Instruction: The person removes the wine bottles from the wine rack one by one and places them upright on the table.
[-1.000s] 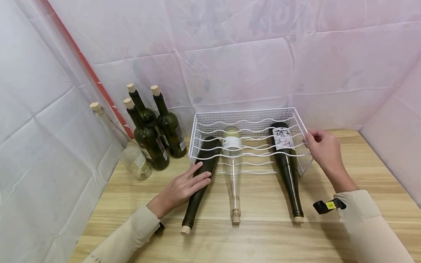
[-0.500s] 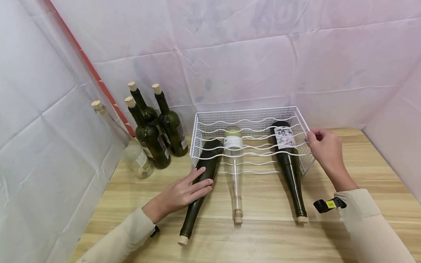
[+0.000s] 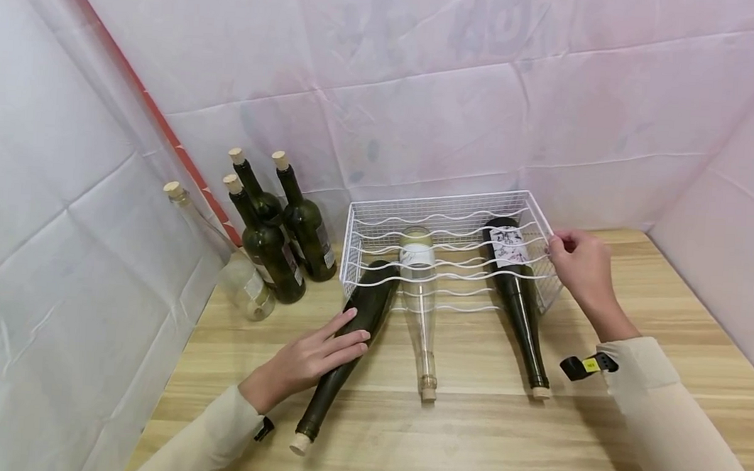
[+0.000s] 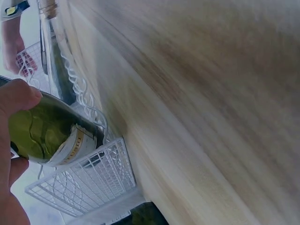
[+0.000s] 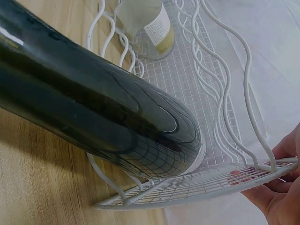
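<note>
Holds the dark bottle [image 3: 371, 297] by the body with the left hand [image 3: 307, 356] — fingers spread over the upper side in the head view, glass caught between digits in the left wrist view. Cannot tell the firmness of that grip. Pinches the right end of the wire rack [image 3: 438, 214] between thumb and fingers of the right hand [image 3: 581, 267].

Dark bottle lying slantwise: base end inside the rack's left part, among the wavy wires [image 5: 246, 84], neck and cork [image 3: 301, 443] pointing out toward the person and off to the left over the table [image 3: 443, 445]. Just to its right, the clear bottle [image 3: 419, 316]; farther right, the labelled bottle [image 3: 519, 307]. Left of the rack, the upright dark bottles [image 3: 270, 251].

Looks like rigid, smooth glass, probably heavier toward the base, apt to roll or slip under a loose palm, breakable in a knock against the neighbouring glass. Best held round the full body near the shoulder, with thumb opposite fingers — not by the cork or thin neck alone. As for the rack: stiff, likely light, liable to slide, so best steadied by the end frame.
</note>
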Tool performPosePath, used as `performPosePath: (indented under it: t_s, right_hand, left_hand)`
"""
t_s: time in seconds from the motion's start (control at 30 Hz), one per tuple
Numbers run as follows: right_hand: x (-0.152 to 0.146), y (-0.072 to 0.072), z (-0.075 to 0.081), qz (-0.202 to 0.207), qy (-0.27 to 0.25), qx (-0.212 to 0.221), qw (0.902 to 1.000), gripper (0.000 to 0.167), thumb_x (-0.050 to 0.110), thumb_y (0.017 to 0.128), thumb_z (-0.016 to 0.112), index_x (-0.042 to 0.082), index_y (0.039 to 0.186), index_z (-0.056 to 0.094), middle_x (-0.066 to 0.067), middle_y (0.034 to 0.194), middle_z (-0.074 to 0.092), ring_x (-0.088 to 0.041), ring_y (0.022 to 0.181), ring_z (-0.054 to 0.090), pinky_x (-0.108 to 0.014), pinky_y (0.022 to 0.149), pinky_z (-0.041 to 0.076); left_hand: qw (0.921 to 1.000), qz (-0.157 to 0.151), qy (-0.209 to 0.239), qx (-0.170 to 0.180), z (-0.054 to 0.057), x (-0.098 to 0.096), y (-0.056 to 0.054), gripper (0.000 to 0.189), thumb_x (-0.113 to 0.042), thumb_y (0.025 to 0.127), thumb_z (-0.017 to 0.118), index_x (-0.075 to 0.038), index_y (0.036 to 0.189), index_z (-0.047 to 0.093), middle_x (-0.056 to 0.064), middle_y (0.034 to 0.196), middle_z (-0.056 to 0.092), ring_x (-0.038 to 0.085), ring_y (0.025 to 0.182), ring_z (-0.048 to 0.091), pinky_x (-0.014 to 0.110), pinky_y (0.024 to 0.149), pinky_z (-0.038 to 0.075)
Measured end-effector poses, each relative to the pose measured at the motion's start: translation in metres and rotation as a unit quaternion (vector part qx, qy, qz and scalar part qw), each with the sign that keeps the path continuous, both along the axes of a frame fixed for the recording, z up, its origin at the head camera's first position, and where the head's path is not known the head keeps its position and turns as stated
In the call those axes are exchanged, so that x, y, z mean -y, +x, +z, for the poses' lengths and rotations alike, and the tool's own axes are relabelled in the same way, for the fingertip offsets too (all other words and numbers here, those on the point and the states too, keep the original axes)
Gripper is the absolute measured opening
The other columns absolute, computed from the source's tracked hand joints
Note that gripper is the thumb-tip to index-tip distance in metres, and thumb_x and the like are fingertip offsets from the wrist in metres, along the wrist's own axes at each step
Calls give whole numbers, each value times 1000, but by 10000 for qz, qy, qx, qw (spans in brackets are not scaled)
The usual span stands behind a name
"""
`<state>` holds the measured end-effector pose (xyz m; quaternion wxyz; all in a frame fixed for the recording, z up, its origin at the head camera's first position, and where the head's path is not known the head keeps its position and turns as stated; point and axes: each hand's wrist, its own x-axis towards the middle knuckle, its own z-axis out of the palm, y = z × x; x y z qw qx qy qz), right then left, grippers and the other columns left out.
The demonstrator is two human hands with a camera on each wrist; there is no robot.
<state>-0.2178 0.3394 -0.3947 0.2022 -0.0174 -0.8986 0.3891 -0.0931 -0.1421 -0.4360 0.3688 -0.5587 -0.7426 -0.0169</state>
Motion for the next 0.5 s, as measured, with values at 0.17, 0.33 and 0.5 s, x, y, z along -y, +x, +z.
performPosePath:
  t_s: [0.17,0.33,0.5]
  right_hand:
    - [2,0,-1,-26,4,-17,10000,37,19,100,54,-10,109,74,-29,95,75,14,59,46,-8,52,40]
    - [3,0,-1,8,-27,-43,10000,37,19,100,54,-11,111,74,-30,95,75,16,58,46,-8,51,41]
    - [3,-1,0,11,-10,-97,10000,37,19,100,54,-11,110,74,-31,97,75,16,60,45,-7,52,40]
  left_hand:
    - [9980,1,220,597,1,6,9,35,-11,111,44,-7,138,66,8,143,67,43,128,65,38,98,60]
    - [9928,-121,530,1070,3,12,19,34,-14,111,47,-4,137,65,11,142,67,44,129,64,40,101,59]
    - [9743,-497,1126,1885,6,16,22,33,-14,108,53,2,133,66,17,142,66,46,137,56,40,114,50]
